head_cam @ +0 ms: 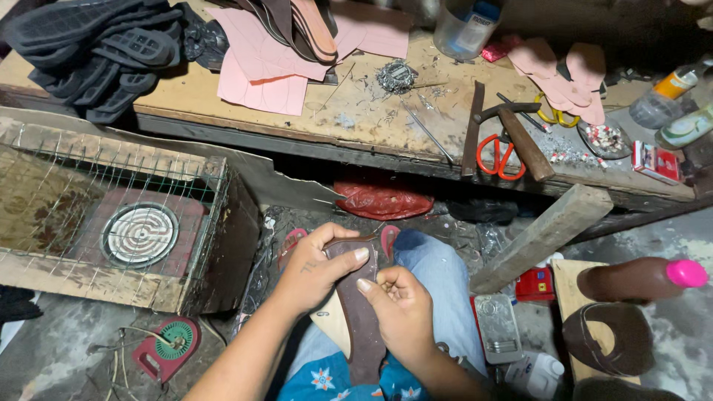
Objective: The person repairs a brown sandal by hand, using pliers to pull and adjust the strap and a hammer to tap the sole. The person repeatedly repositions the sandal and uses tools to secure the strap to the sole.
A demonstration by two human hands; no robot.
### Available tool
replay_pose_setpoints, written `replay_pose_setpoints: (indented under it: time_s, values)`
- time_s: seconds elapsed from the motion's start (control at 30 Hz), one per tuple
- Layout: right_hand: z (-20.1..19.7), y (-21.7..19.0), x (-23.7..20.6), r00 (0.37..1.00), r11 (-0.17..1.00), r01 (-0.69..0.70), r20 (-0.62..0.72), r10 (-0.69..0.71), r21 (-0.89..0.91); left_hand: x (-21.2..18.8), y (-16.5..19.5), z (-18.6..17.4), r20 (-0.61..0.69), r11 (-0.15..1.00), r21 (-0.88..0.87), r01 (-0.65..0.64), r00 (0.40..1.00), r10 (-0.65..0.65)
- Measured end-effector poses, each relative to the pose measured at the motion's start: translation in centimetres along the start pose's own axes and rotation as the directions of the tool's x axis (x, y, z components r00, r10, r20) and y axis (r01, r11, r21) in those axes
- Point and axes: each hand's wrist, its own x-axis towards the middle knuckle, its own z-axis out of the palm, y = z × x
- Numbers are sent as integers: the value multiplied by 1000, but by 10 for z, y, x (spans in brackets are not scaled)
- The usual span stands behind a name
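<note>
Left hand point(316, 269) and right hand point(401, 304) both grip a brown shoe sole point(362, 312) held over the lap. Workbench point(186, 93) above carries pink cut pieces point(260, 67), black soles point(89, 44), hammer point(520, 134), red-handled scissors point(496, 157). Wire-covered wooden box point(111, 215) stands left.

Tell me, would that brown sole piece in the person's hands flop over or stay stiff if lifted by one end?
Probably it bends somewhat: the brown sole piece looks thin and flat like leather. It likely feels light, since the left hand and right hand pinch it with fingertips alone. Its matte surface suggests it is not slippery.
</note>
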Motion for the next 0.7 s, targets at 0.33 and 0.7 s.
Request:
replay_pose_setpoints:
  time_s: [0.33, 0.7]
  values:
    - [-7, -32, 3, 989, 981, -146, 43, 141, 132, -21, -6, 2, 95, 971, -234, 50, 995, -29]
    - [-57, -53, 139, 829, 400, 508, 307, -468, -763, -19, 19, -58, -79, 904, -384, -188, 982, 171]
